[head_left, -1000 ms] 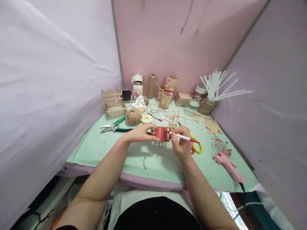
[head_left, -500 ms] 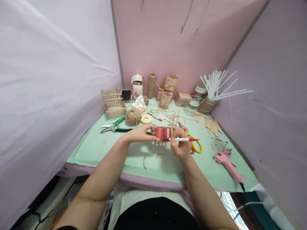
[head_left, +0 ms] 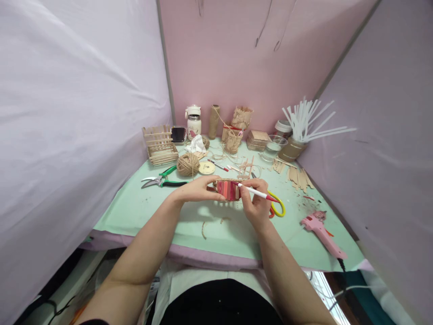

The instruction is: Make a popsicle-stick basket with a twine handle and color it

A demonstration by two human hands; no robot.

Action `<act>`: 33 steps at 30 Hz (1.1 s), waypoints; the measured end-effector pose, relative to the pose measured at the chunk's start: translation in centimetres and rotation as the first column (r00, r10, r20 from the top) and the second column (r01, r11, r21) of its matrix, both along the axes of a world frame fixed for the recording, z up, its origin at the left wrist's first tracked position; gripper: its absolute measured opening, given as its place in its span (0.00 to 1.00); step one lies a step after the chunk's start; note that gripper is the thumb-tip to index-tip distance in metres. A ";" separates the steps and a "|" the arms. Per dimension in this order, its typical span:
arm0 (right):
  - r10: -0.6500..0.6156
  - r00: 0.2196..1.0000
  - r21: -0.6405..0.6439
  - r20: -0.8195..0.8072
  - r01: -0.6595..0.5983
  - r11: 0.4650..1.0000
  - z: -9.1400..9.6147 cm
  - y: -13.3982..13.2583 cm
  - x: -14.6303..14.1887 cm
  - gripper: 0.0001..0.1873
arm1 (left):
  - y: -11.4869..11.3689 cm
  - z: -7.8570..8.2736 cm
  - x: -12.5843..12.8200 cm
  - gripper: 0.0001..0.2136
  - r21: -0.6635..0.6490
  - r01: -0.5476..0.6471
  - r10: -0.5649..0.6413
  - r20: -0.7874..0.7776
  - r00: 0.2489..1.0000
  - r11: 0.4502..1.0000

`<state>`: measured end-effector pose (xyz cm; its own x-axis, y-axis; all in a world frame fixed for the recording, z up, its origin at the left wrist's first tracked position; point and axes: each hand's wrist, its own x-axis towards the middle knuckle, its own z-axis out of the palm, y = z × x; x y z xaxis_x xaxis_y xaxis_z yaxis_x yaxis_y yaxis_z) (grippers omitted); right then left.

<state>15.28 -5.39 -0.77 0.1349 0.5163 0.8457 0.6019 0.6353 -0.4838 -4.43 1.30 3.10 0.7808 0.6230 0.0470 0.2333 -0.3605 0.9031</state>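
My left hand (head_left: 199, 188) grips the left end of a small wooden-stick piece (head_left: 228, 190), striped in reds and pinks and edged with twine. It is held just above the table. In my right hand (head_left: 256, 198) is a white marker with a red end (head_left: 254, 191), its tip against the striped face near the upper edge. My right fingers cover part of the piece's right end. Scissors with yellow and red handles (head_left: 280, 206) lie partly hidden behind my right hand. Short twine scraps (head_left: 203, 230) rest in front.
Green-handled pruning shears (head_left: 165, 183) and a twine ball (head_left: 188, 164) lie to the left. A pink glue gun (head_left: 323, 234) is at the right. Behind stand a stick rack (head_left: 162, 155), a water cup (head_left: 273, 149), and a jar of white glue sticks (head_left: 293, 148). Loose wooden sticks (head_left: 299, 177) lie at right.
The marker's tip has moved up the striped piece, and its back end has dropped slightly, so it slants more. My left hand stays about the same.
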 end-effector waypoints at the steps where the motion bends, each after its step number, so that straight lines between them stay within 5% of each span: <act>1: -0.001 1.000 -0.004 -0.002 0.001 1.000 0.0 0.0 0.0 0.01 | 0.0 0.0 0.0 0.21 0.000 0.001 -0.001 0.001 1.000 1.000; 21: 0.021 1.000 0.017 0.018 -0.021 1.000 -0.1 0.1 0.1 0.04 | 0.2 -0.3 -0.1 0.22 0.004 -0.004 0.004 0.003 1.000 1.000; 33: 0.162 0.983 -0.008 0.082 -0.162 0.987 -0.4 0.0 0.4 0.07 | 0.3 -0.5 0.0 0.20 0.014 0.000 0.000 0.024 1.000 1.000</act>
<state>15.72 -5.39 -1.15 -0.0207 0.5267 0.8498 0.5285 0.7273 -0.4378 -4.43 1.61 2.64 0.7795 0.6220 0.0746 0.2113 -0.3730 0.9034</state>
